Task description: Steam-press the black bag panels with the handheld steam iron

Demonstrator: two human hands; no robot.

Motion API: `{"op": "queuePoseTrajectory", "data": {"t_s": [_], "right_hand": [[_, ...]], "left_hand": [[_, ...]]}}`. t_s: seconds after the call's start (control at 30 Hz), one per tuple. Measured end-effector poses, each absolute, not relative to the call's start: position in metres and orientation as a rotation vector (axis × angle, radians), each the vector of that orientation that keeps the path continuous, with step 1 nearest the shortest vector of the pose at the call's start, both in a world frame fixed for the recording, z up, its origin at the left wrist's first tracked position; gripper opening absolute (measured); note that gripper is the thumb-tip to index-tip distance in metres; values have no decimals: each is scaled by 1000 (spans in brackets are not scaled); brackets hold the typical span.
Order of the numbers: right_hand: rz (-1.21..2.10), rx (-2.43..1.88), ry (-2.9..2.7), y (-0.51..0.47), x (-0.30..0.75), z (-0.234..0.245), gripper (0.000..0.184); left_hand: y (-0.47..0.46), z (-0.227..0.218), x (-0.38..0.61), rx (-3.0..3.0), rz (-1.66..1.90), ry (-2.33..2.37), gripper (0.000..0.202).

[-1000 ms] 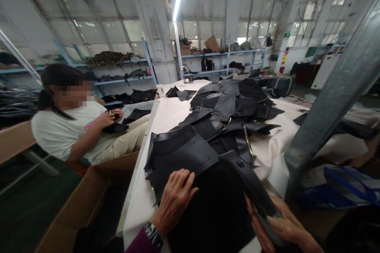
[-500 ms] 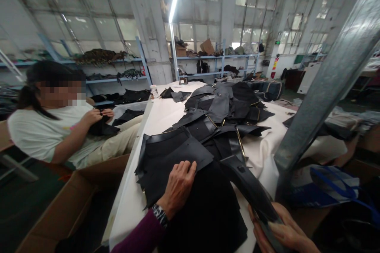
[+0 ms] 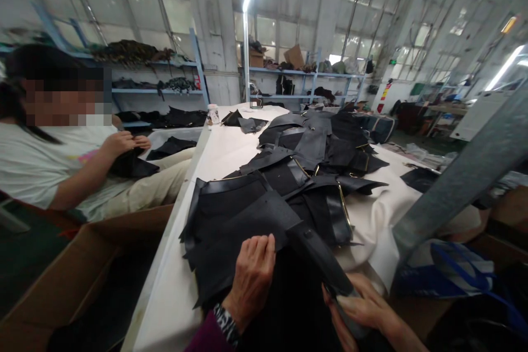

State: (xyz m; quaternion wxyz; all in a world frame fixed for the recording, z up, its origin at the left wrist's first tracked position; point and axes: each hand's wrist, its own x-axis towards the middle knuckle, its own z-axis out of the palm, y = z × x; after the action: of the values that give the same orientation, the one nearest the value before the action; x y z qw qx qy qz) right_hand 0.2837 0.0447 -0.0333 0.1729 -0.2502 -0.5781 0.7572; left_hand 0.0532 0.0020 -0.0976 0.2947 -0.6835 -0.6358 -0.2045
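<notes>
"Black leather under both hands?"

"Yes. The right hand [image 3: 361, 302] curls closed, pinching the near end of a strap [image 3: 317, 258]; the left hand [image 3: 251, 280] rests on a panel [image 3: 235, 242] (fingers loosely curled, not gripping), near the white table [image 3: 165, 297] edge."

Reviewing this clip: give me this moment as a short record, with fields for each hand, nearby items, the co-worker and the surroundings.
Left hand: resting on a black leather panel
Right hand: gripping a black leather strap
Nearby: pile of black leather pieces with metal fittings on a white-covered table
Co-worker: seated, hand on a black piece
Rest: blue metal shelves, brown cardboard box
</notes>
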Motion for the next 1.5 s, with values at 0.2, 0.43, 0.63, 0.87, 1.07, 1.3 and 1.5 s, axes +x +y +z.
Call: {"op": "queuePoseTrajectory", "data": {"t_s": [0.2,0.43,0.63,0.87,1.07,1.3,1.5], "right_hand": [[2146,-835,-1632,48,270,-38,42],[2299,-578,-1391,65,259,-54,34],[2298,-526,-1439,100,262,-32,31],[2180,-567,-1659,107,243,-5,35],[1976,-760,-1891,89,198,0,36],[1965,-878,-1920,92,177,-4,36],[1984,-933,-1900,93,174,-14,34]], "left_hand": [[3,-95,53,-1794,-670,-1708,30],[3,-97,51,-1850,-570,-1795,30],[2,-98,51,-1925,-467,-1861,37],[3,-91,53,-1923,-488,-1835,37],[1,-88,53,-1870,-515,-1802,35],[8,-97,51,-1808,-663,-1755,28],[11,-98,51,-1809,-771,-1724,25]]}}
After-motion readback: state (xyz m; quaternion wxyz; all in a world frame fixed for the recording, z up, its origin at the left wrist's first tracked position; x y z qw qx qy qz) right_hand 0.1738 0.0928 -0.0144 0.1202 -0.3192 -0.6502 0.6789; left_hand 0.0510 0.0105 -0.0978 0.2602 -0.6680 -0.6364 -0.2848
